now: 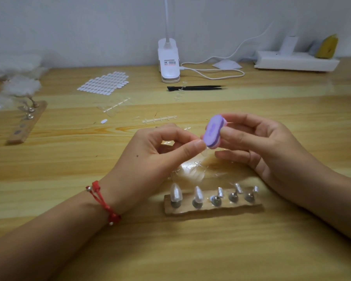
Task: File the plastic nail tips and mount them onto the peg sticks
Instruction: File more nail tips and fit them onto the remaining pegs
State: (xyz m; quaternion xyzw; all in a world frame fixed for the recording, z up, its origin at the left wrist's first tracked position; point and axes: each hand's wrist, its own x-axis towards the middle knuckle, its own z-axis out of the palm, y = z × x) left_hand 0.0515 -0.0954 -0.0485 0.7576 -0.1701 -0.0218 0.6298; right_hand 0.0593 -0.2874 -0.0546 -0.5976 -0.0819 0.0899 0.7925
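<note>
Left hand (160, 147) pinches clear nail tip (206, 153) between thumb and forefinger; tip touches lower end of purple file block (212, 130). Right hand (257, 142) grips block, thumb on near face, fingers curled behind. Wooden peg strip (211, 208) lies on table just below both hands (nearer body): five pegs, two leftmost carry mounted tips (175, 192). Clear plastic scraps (192, 169) between hands and strip. Black tweezers (197, 88) well beyond hands. Red cord bracelet (103, 201) on left wrist.

Nail tips (190, 170), seemingly, behind peg block (231, 209)
</note>
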